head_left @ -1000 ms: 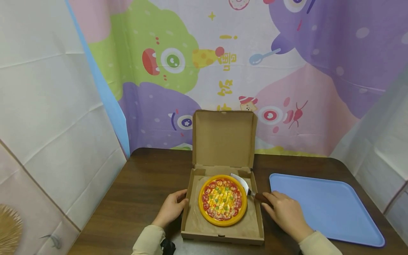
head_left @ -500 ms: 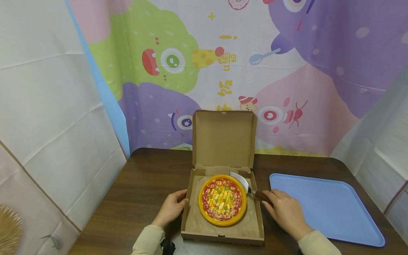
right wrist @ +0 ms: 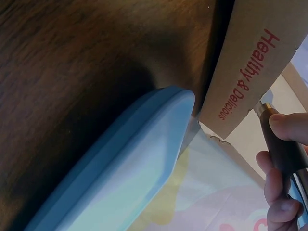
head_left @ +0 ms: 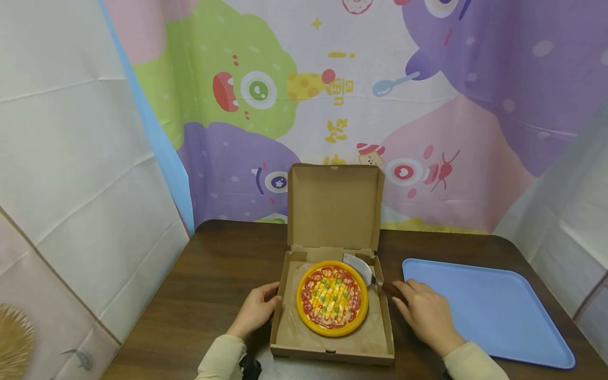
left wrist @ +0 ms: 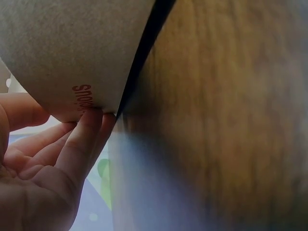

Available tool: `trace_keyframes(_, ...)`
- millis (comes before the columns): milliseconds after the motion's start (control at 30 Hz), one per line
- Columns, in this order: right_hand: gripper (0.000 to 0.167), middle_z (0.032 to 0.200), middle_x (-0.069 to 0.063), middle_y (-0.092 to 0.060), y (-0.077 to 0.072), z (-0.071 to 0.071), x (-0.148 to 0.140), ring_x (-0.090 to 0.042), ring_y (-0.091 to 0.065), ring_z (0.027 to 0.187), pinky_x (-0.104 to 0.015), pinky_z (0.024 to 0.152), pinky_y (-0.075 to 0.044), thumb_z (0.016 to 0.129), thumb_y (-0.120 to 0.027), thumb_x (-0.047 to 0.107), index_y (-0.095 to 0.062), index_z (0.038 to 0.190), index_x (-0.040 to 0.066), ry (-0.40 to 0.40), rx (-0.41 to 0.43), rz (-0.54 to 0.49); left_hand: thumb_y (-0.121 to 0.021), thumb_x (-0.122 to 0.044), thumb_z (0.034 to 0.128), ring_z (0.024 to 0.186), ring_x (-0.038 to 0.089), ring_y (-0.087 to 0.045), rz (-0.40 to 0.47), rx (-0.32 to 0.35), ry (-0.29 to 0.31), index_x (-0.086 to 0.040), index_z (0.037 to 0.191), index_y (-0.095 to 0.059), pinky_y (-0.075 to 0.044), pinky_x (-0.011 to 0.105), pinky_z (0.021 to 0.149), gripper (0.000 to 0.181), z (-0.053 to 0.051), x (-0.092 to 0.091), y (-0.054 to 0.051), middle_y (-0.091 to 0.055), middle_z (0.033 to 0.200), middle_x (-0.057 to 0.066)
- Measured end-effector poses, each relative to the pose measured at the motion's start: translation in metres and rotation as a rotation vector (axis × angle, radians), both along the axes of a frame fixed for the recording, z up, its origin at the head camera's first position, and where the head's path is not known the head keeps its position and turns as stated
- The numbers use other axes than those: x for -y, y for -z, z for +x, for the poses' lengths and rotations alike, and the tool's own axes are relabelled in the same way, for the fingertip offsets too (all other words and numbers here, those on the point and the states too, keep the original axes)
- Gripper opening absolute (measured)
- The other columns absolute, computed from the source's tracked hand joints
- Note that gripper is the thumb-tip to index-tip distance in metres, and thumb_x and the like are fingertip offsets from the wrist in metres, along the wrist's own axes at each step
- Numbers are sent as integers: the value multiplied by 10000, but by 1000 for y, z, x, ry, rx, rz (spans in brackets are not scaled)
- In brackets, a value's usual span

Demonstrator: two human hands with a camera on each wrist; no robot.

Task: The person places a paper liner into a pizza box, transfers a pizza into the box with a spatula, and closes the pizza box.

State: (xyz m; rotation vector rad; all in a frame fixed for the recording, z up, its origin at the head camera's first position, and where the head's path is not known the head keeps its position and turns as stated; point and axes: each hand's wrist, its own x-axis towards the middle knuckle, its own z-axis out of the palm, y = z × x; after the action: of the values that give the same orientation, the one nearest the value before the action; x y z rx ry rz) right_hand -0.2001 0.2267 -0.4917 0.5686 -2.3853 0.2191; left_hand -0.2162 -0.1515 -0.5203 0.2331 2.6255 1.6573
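Observation:
A pizza (head_left: 331,298) with an orange rim lies in an open cardboard pizza box (head_left: 309,345). My right hand (head_left: 424,314) grips the dark brown handle (right wrist: 284,149) of a pizza server beyond the box's right wall. The server's metal blade (head_left: 357,267) reaches into the box at the pizza's upper right edge; whether it goes under the rim cannot be told. On the other side, my left hand (head_left: 256,311) touches the box's left wall. In the left wrist view, its fingers (left wrist: 79,139) rest against the printed cardboard, the thumb beside the edge.
A light blue tray (head_left: 494,311) lies on the dark wooden table (head_left: 214,264), right of the box and partly behind my right hand. The raised box lid (head_left: 334,208) stands in front of a cartoon-printed curtain (head_left: 451,121).
The server's blade has shifted slightly away from me and turned, showing more of its flat face. My right hand has moved a little with it. My left hand has stayed against the box.

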Motion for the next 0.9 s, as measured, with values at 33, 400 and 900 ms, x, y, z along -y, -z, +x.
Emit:
trace_keyframes(33, 343, 837, -33, -667, 0, 0, 0, -221, -631, 697, -395, 511, -504, 715, -845, 222, -721, 1015, 110, 1, 2, 0, -563, -4, 923, 1115, 379, -635, 1, 0, 0, 124, 1290, -558, -526, 498, 930, 388, 0, 0, 0, -650, 1209, 279)
trace_keyframes(400, 321, 859, -37, -667, 1, -2, -2, -222, -633, 706, -390, 505, -501, 788, -809, 275, -709, 1045, 110, 13, 0, -9, -561, -8, 924, 1120, 392, -632, -14, -15, -4, 132, 1286, -555, -517, 512, 941, 389, 0, 0, 0, -647, 1209, 287)
trace_keyframes(900, 763, 854, -44, -658, 1, -4, -6, -237, -614, 689, -398, 481, -490, 988, -133, 591, -710, 1021, 93, 25, -38, -36, -570, -10, 921, 1117, 380, -634, -15, 1, -17, 131, 1291, -551, -520, 503, 940, 397, 2, -1, -1, -646, 1213, 283)
